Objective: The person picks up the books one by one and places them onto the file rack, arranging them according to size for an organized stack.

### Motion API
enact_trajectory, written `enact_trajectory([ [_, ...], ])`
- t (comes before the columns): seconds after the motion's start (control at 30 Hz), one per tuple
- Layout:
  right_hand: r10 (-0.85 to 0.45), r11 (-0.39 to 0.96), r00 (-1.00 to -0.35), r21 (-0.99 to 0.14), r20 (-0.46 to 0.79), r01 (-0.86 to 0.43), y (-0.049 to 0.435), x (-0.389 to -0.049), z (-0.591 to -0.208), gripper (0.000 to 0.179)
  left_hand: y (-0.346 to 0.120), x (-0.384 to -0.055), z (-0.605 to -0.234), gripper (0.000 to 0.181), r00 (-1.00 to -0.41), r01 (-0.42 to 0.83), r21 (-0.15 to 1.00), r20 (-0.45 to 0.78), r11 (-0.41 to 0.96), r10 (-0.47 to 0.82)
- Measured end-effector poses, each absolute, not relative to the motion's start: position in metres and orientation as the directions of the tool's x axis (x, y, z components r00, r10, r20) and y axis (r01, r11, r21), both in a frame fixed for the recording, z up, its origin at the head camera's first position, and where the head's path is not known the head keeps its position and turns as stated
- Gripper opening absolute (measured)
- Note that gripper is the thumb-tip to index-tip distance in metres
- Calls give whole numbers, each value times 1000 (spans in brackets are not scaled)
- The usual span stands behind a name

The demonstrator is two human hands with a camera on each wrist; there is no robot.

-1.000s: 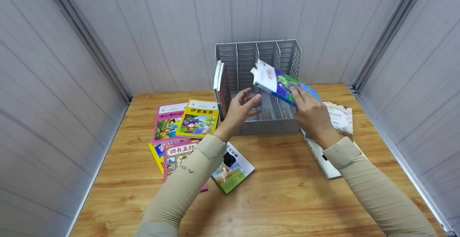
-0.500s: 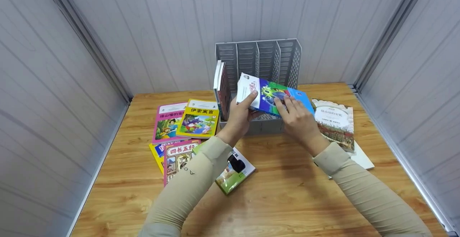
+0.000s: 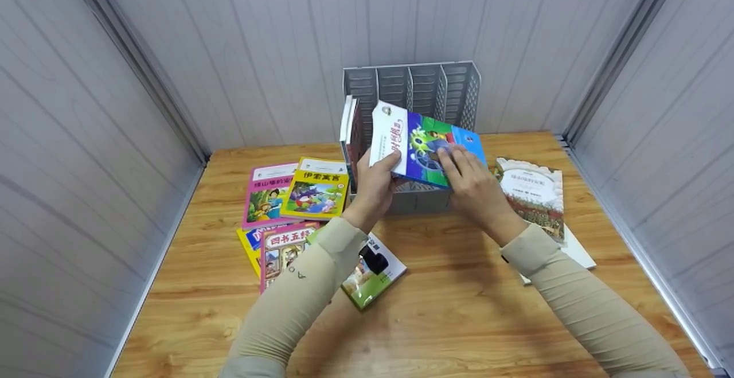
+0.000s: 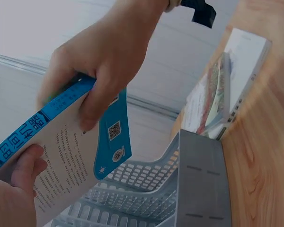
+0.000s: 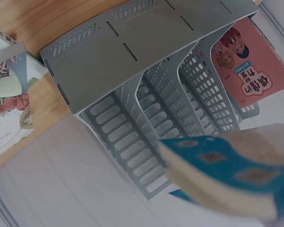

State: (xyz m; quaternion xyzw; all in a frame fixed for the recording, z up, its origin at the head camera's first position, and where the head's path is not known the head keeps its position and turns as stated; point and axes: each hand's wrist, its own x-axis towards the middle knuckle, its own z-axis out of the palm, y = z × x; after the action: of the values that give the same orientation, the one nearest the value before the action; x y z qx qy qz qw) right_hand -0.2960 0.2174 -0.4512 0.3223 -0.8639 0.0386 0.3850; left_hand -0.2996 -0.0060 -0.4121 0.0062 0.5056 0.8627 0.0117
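A paperback book [image 3: 416, 137] with a white, purple, green and blue cover is held up tilted in front of the rack. My left hand [image 3: 371, 186] grips its left end, thumb on the front cover and fingers on the back cover. On the other end, my right hand [image 3: 479, 189] has its fingers across the front, while its thumb presses the back cover in the left wrist view. Behind is a grey file rack [image 3: 424, 203] with upright dividers. Books [image 3: 356, 143] stand in its leftmost compartment; one shows a pink cover [image 5: 246, 61] in the right wrist view.
To the left lie a pink book [image 3: 266, 197], a yellow book [image 3: 315, 190] and a red-pink book [image 3: 281, 249]. A green-and-white book [image 3: 373, 289] is partly under my left forearm. At right, a flower-patterned book [image 3: 533, 194] overlaps a white book [image 3: 579, 252].
One second ago only my right hand held the book, with my left hand apart from it. My left hand has since taken its left end, and the book has shifted left, cover turned upward.
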Motion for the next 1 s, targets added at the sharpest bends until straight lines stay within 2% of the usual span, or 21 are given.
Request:
enact_trajectory([
  [0.17,-451,828,-595,63,666,-557,230,-300,-451,98,-19,-304,-406,43,-998,55,869,57,-492,-10],
  [0.43,-388,878,-714,-3,583,-479,253,-313,-461,108,-47,-304,-392,45,-980,199,898,190,-392,-63],
  [0.53,-376,886,-741,-18,556,-463,259,-317,-470,100,-53,-304,-389,46,-962,273,916,256,-295,-94],
  [0.8,-376,892,-802,-54,464,-449,261,-333,-506,63,-55,-306,-394,49,-898,428,903,421,-36,-133],
  [1.0,-428,865,-824,-96,370,-493,253,-339,-530,53,-50,-310,-406,50,-859,500,865,501,38,-104],
])
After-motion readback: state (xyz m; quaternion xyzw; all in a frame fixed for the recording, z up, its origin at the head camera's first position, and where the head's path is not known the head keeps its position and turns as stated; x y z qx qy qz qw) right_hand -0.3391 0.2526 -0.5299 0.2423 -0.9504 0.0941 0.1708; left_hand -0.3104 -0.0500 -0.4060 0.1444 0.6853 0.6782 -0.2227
